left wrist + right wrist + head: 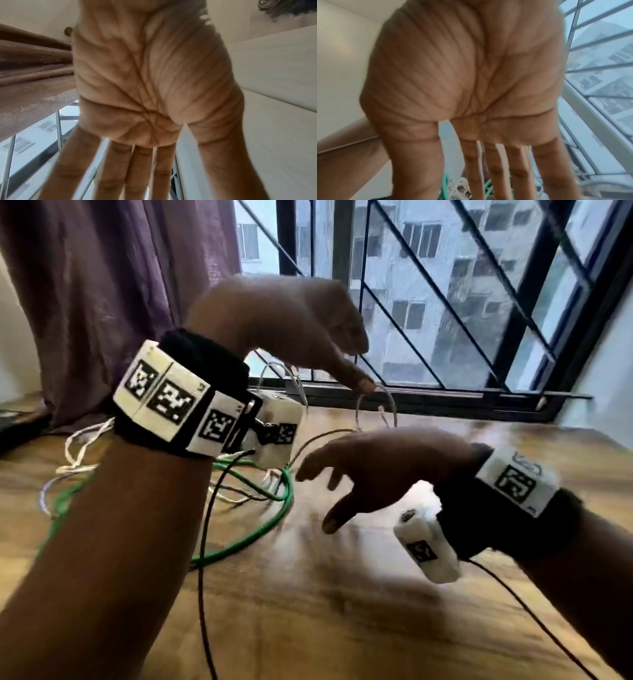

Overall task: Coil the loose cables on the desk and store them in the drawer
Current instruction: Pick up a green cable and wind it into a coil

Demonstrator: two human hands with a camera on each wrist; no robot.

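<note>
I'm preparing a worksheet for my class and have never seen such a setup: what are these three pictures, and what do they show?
No machine here: a person's two bare hands, each wrist wearing a band with a small camera. The wide picture comes from a head camera; the two palm close-ups come from the wrist cameras. On the wooden desk lie a green cable and white cables, tangled. The left hand is raised, the right hand hovers lower; both have straight fingers and hold nothing that I can see.
</note>
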